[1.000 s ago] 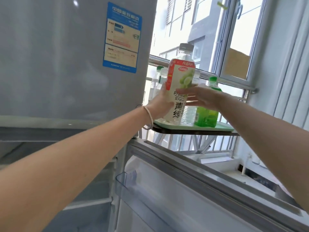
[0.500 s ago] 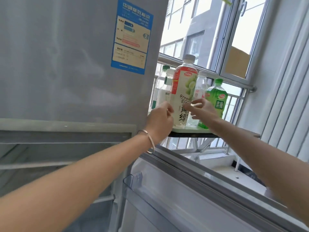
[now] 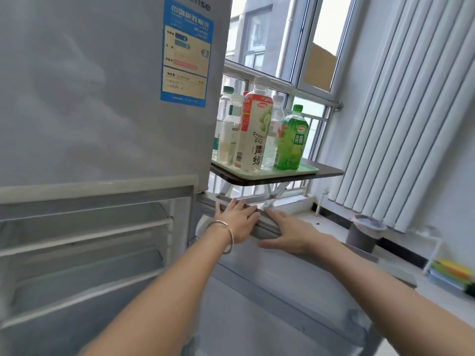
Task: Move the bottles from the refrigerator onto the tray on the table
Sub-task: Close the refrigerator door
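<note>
Several bottles stand upright on a pale green tray [image 3: 307, 171] on a small dark folding table [image 3: 330, 173] by the window. In front is a tall pale green-grape drink bottle [image 3: 254, 134] with a red and white label. A green bottle [image 3: 290, 142] stands to its right and a clear bottle [image 3: 228, 136] to its left. Below them, my left hand [image 3: 237, 219] and my right hand [image 3: 291, 233] lie flat, fingers apart, on the top edge of the open lower refrigerator door [image 3: 282, 291]. Neither hand holds a bottle. The open lower compartment [image 3: 84, 232] shows only bare shelves.
The grey refrigerator's closed upper door [image 3: 90, 86] with a blue label fills the left. White vertical blinds [image 3: 401, 98] hang on the right. A grey bin [image 3: 365, 233] and a rack with coloured items [image 3: 449, 274] sit on the floor at right.
Both hands have let go of the grape drink bottle, which now stands on the tray. They dropped down onto the top edge of the lower refrigerator door.
</note>
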The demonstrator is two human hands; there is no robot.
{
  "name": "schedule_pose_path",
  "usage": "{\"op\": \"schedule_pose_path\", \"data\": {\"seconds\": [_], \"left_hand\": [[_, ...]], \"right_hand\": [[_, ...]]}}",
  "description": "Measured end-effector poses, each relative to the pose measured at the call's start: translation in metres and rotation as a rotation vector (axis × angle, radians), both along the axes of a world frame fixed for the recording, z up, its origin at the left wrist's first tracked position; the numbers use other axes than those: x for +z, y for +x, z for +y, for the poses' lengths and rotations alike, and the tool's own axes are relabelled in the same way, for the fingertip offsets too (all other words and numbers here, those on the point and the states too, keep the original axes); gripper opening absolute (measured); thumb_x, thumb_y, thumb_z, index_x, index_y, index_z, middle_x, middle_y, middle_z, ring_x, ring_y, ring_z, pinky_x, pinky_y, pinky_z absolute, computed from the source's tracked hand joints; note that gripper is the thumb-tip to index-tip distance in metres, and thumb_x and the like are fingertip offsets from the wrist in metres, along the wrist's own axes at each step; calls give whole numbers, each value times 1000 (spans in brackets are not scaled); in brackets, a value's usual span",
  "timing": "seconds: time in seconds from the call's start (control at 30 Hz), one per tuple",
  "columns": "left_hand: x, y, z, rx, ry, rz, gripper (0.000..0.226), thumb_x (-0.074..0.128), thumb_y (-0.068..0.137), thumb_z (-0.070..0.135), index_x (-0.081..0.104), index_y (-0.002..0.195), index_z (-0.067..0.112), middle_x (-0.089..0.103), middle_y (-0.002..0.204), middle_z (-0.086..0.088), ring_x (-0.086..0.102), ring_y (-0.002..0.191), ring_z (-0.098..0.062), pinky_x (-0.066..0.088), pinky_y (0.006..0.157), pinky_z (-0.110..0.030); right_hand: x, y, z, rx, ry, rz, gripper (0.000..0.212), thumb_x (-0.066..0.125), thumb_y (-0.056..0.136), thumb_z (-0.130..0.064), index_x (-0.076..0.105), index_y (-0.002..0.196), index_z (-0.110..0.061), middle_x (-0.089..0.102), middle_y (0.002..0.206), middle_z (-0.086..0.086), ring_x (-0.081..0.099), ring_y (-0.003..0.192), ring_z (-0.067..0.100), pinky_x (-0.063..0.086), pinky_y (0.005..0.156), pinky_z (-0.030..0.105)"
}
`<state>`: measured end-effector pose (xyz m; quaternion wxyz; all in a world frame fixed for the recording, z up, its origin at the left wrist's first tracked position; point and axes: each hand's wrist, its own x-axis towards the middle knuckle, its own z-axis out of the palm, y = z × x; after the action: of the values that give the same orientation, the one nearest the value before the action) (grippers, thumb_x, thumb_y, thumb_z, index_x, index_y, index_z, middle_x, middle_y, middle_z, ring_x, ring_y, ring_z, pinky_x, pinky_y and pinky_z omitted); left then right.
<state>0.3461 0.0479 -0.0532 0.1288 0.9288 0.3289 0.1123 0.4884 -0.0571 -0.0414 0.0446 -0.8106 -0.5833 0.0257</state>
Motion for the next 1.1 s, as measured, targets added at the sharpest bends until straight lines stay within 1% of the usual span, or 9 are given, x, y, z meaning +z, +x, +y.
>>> {"op": "schedule_pose_path", "data": {"seconds": [0.13,0.27,0.37,0.5,0.67,0.8,0.87,1.0,1.1], "left_hand": [[3,-16,-7,-10,-43,-41,49,14,101,44,32,145,38,15,162,4,-2,151,-18,-8,114,-63],[-3,-36,-4,-25,-35,-26,49,13,101,42,28,147,37,9,163,7,-6,151,-18,-6,112,-68],[-6,-52,0,0,-46,-22,50,11,101,39,20,151,37,4,163,11,-6,151,-18,-6,112,-68],[0,-79,0,19,-46,47,50,13,102,33,14,152,36,1,163,11,-4,151,-23,-5,112,-69],[10,-134,-1,92,-30,142,51,21,103,28,9,153,33,-3,164,3,-6,149,-34,0,112,-68],[17,-194,-24,94,-140,-25,53,15,102,43,4,153,35,-5,163,2,-9,150,-24,-4,117,-56],[24,-225,-38,91,-159,-3,53,13,103,41,2,154,32,-9,163,2,-11,150,-23,-3,119,-56],[37,-270,-50,143,-217,53,57,19,102,44,-4,153,30,-12,162,-1,-12,150,-24,-2,120,-52],[30,-292,-50,195,-122,182,63,21,99,51,-8,152,32,-15,162,2,-13,150,-21,-3,120,-52]], "right_hand": [[-5,-23,-7,-31,9,50,112,57,68,-75,-2,154,-33,6,165,-1,17,150,21,22,119,42],[2,-57,-18,11,-95,93,117,59,75,-68,-14,153,-21,-12,164,0,-9,151,20,8,122,43],[10,-86,-29,62,-158,128,113,53,79,-71,-16,153,-20,-14,163,-3,-16,150,18,3,122,43],[14,-120,-34,126,-153,209,101,38,81,-80,-7,155,-27,-8,164,-6,-16,149,12,-1,122,43],[1,-160,-23,199,-2,260,86,22,89,-75,0,155,-25,-8,163,-7,-14,149,10,-10,120,47],[-18,-191,-8,258,195,482,90,13,80,-79,12,155,-29,-5,163,-9,-16,149,10,-13,120,45],[-30,-213,2,297,294,513,84,11,79,-78,19,152,-36,-2,163,-12,-15,149,10,-13,120,44],[-46,-244,29,366,457,449,81,5,79,-75,18,152,-41,3,163,-13,-13,150,9,-11,121,43],[-53,-260,55,401,523,296,78,0,82,-67,9,154,-37,-2,163,-12,-15,149,10,-14,120,40]]}}
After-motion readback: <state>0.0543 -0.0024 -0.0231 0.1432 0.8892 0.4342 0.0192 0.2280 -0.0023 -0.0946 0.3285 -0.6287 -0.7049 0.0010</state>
